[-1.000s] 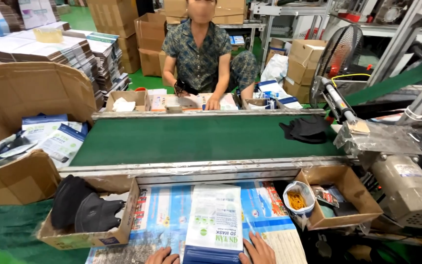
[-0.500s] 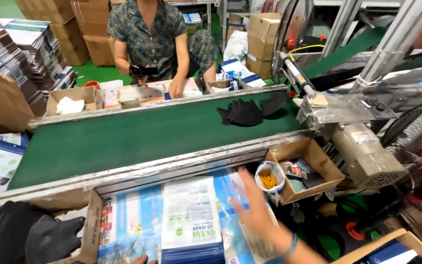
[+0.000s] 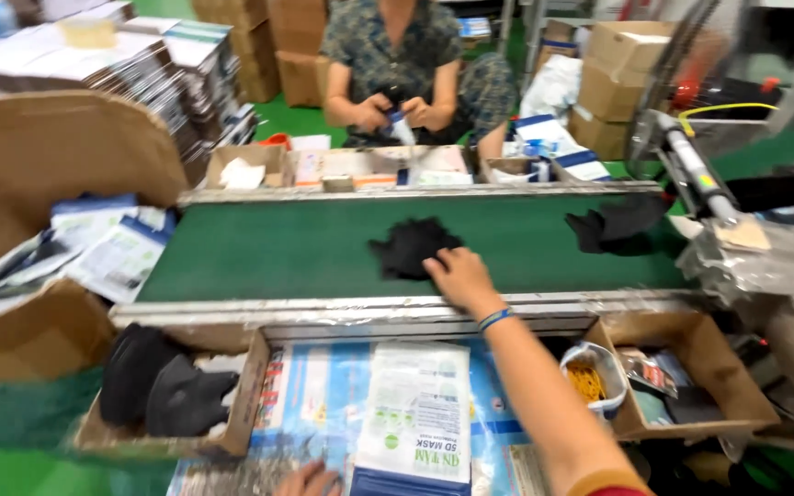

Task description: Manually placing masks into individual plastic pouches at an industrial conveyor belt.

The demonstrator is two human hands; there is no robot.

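My right hand (image 3: 459, 276) reaches out over the green conveyor belt (image 3: 277, 248) and rests on a black mask bundle (image 3: 408, 246); whether the fingers grip it I cannot tell. A second black bundle (image 3: 618, 225) lies farther right on the belt. My left hand (image 3: 310, 480) stays at the bottom edge, beside a white and blue flat package (image 3: 415, 418) on the printed sheets in front of me.
A cardboard box (image 3: 241, 404) with black masks (image 3: 163, 386) sits at my left, another box (image 3: 691, 367) and a cup of rubber bands (image 3: 588, 377) at my right. A person (image 3: 397, 64) works across the belt. A machine (image 3: 746, 248) stands right; stacked sheets (image 3: 94, 64) are far left.
My right hand left the package, passed over the right-hand box and stretched forward onto the belt to the black bundle. The camera view swung right, then back left.
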